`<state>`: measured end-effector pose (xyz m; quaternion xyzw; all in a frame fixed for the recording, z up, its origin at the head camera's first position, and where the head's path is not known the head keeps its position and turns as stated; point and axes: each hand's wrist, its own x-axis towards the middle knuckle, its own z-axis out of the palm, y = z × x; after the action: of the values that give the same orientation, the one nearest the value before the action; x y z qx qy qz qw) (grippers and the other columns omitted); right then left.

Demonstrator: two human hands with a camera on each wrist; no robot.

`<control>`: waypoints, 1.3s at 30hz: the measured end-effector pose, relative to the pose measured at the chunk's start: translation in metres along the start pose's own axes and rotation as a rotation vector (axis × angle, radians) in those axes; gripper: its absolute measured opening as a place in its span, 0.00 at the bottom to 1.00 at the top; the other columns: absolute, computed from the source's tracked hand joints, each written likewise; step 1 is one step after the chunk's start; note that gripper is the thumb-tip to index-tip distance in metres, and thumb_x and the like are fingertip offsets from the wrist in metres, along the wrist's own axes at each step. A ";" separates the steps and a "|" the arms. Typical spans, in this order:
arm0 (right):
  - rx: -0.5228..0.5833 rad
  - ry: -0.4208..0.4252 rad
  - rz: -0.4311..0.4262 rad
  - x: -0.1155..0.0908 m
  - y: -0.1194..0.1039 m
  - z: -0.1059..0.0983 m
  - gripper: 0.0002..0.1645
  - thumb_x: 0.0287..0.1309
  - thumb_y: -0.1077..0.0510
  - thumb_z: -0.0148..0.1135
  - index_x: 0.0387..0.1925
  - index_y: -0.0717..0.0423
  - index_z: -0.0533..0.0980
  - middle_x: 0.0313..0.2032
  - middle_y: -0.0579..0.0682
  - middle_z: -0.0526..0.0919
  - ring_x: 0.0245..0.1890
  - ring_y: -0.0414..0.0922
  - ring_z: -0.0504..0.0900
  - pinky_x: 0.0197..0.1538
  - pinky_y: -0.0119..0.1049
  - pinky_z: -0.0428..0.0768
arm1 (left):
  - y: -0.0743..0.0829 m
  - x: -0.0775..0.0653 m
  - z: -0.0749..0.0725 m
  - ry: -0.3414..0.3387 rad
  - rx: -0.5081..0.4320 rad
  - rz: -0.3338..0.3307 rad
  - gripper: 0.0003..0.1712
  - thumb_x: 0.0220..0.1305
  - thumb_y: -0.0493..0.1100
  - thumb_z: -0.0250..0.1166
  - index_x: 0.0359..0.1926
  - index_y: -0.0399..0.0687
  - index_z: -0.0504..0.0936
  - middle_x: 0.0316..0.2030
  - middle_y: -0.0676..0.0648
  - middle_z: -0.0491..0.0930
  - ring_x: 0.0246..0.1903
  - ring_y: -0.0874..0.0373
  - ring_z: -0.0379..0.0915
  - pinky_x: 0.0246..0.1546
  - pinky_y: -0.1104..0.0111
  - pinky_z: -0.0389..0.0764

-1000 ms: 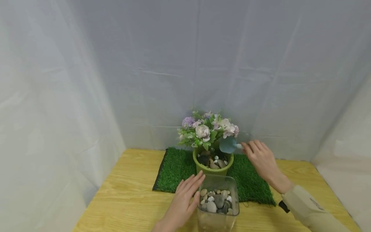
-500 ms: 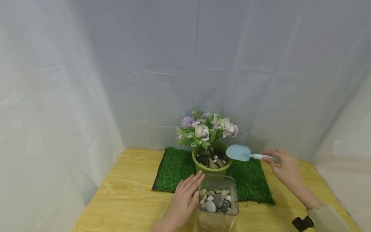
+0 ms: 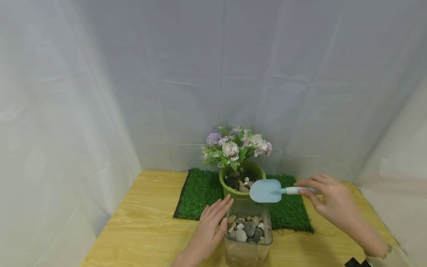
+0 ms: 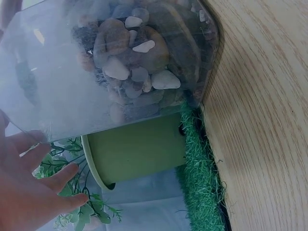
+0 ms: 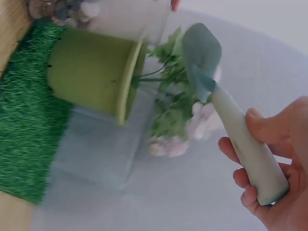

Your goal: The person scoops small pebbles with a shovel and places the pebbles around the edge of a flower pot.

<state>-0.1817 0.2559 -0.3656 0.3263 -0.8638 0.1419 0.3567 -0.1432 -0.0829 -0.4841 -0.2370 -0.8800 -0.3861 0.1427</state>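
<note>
My right hand (image 3: 333, 196) grips the white handle of a small garden trowel (image 3: 266, 191). Its light blue blade shows bare from above and hangs over the near right rim of the green flowerpot (image 5: 91, 72). Stones lie inside the pot around pale pink and purple flowers (image 3: 231, 149). With straight fingers, my left hand (image 3: 207, 231) rests against the left side of a clear plastic container (image 3: 247, 256). Pebbles (image 4: 134, 62) fill the container's lower part; it stands just in front of the pot. In the right wrist view, thumb and fingers curl round the handle.
The pot stands on a green artificial grass mat (image 3: 200, 193) on a wood-grain table (image 3: 133, 222). Whitish sheeting (image 3: 173, 74) hangs behind the table and on both sides. A dark band (image 3: 357, 262) is partly visible near my right sleeve.
My right hand has drawn the trowel from above the pot out to the right, then moved it nearer to me and leftward toward the container. The left hand stays at the container.
</note>
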 end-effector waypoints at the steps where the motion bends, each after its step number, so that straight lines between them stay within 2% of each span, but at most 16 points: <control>1: -0.001 -0.005 -0.041 0.003 -0.004 -0.001 0.10 0.64 0.49 0.69 0.39 0.49 0.88 0.33 0.42 0.86 0.32 0.40 0.79 0.27 0.31 0.77 | 0.000 0.000 0.000 0.002 0.005 0.000 0.28 0.81 0.46 0.49 0.77 0.54 0.64 0.77 0.56 0.57 0.74 0.43 0.55 0.69 0.32 0.52; 3: 0.007 -0.021 -0.119 0.009 -0.013 -0.003 0.19 0.72 0.42 0.58 0.39 0.48 0.88 0.33 0.41 0.85 0.33 0.38 0.77 0.28 0.31 0.78 | 0.000 0.000 0.000 0.009 0.012 0.009 0.28 0.81 0.46 0.49 0.77 0.54 0.64 0.77 0.55 0.57 0.74 0.43 0.56 0.68 0.32 0.53; 5: 0.015 -0.045 -0.196 0.014 -0.021 -0.002 0.22 0.72 0.41 0.56 0.38 0.49 0.88 0.32 0.40 0.84 0.31 0.37 0.75 0.28 0.29 0.77 | 0.000 0.000 0.000 0.011 0.021 0.015 0.27 0.81 0.47 0.49 0.77 0.53 0.65 0.77 0.54 0.58 0.74 0.42 0.56 0.68 0.31 0.53; 8: 0.008 -0.103 -0.288 0.022 -0.032 0.003 0.06 0.59 0.52 0.70 0.35 0.49 0.88 0.29 0.38 0.81 0.28 0.35 0.71 0.27 0.26 0.74 | 0.001 0.001 -0.001 -0.001 0.020 0.010 0.27 0.81 0.48 0.48 0.77 0.53 0.64 0.77 0.55 0.57 0.74 0.42 0.56 0.68 0.31 0.52; 10: -0.021 -0.158 -0.335 0.028 -0.040 0.006 0.06 0.50 0.58 0.75 0.33 0.49 0.88 0.27 0.38 0.80 0.27 0.35 0.70 0.26 0.26 0.71 | 0.001 0.001 -0.002 -0.011 0.020 0.005 0.28 0.81 0.48 0.48 0.77 0.53 0.64 0.78 0.55 0.57 0.75 0.42 0.55 0.69 0.32 0.52; 12: -0.072 -0.218 -0.369 0.035 -0.049 0.009 0.03 0.50 0.58 0.75 0.30 0.48 0.87 0.25 0.39 0.78 0.25 0.36 0.69 0.27 0.27 0.71 | 0.001 0.001 -0.003 -0.018 0.022 0.003 0.28 0.81 0.47 0.49 0.77 0.53 0.64 0.78 0.56 0.56 0.75 0.43 0.54 0.69 0.32 0.52; 13: -0.096 -0.252 -0.378 0.038 -0.053 0.010 0.02 0.51 0.57 0.75 0.27 0.48 0.87 0.23 0.39 0.77 0.25 0.37 0.68 0.27 0.27 0.71 | 0.001 0.001 -0.003 -0.020 0.024 0.004 0.28 0.81 0.47 0.49 0.77 0.53 0.64 0.78 0.56 0.56 0.75 0.43 0.54 0.69 0.32 0.52; 16: -0.169 -0.347 -0.396 0.050 -0.066 0.013 0.09 0.55 0.55 0.74 0.22 0.46 0.84 0.19 0.39 0.74 0.23 0.38 0.67 0.26 0.28 0.70 | 0.001 0.001 -0.003 -0.017 0.040 0.015 0.28 0.81 0.47 0.50 0.77 0.54 0.64 0.78 0.55 0.57 0.75 0.43 0.55 0.69 0.32 0.53; 20: -0.248 -0.433 -0.409 0.067 -0.080 0.020 0.16 0.56 0.50 0.74 0.16 0.44 0.81 0.16 0.39 0.72 0.18 0.38 0.67 0.22 0.29 0.69 | 0.000 0.001 -0.003 -0.013 0.052 0.020 0.28 0.81 0.47 0.50 0.78 0.58 0.63 0.77 0.55 0.57 0.74 0.43 0.56 0.68 0.32 0.54; 24: -0.307 -0.486 -0.432 0.082 -0.092 0.030 0.20 0.54 0.49 0.76 0.11 0.43 0.78 0.12 0.39 0.69 0.14 0.38 0.64 0.19 0.28 0.62 | 0.000 0.001 -0.003 -0.020 0.051 0.013 0.28 0.81 0.47 0.50 0.78 0.59 0.62 0.77 0.55 0.58 0.74 0.43 0.56 0.68 0.32 0.54; 28: -0.372 -0.508 -0.480 0.096 -0.100 0.039 0.23 0.54 0.49 0.75 0.11 0.43 0.74 0.11 0.41 0.68 0.15 0.39 0.64 0.20 0.29 0.59 | -0.001 0.001 -0.003 -0.026 0.038 0.003 0.27 0.81 0.47 0.49 0.77 0.55 0.64 0.77 0.55 0.58 0.74 0.42 0.55 0.68 0.32 0.54; 32: -0.378 -0.579 -0.475 0.105 -0.105 0.039 0.22 0.57 0.48 0.74 0.13 0.44 0.75 0.13 0.42 0.70 0.15 0.39 0.66 0.20 0.30 0.65 | -0.002 0.002 -0.003 -0.028 0.035 -0.001 0.27 0.81 0.47 0.49 0.76 0.53 0.65 0.77 0.55 0.58 0.74 0.42 0.56 0.67 0.31 0.54; 35: -0.320 -0.636 -0.438 0.105 -0.107 0.039 0.17 0.56 0.49 0.75 0.16 0.45 0.81 0.14 0.41 0.74 0.15 0.38 0.69 0.20 0.29 0.70 | -0.003 0.002 -0.002 -0.029 0.032 0.002 0.27 0.81 0.46 0.49 0.76 0.54 0.65 0.77 0.55 0.58 0.74 0.41 0.56 0.67 0.31 0.54; 39: -0.293 -0.663 -0.454 0.099 -0.109 0.048 0.10 0.55 0.48 0.76 0.22 0.45 0.86 0.18 0.43 0.80 0.16 0.39 0.72 0.22 0.28 0.72 | -0.003 0.002 -0.003 -0.031 0.023 0.003 0.27 0.81 0.46 0.49 0.76 0.54 0.65 0.77 0.55 0.58 0.74 0.42 0.56 0.68 0.31 0.54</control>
<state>-0.1873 0.1058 -0.3280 0.4820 -0.8491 -0.1768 0.1243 -0.1457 -0.0859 -0.4832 -0.2428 -0.8861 -0.3720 0.1325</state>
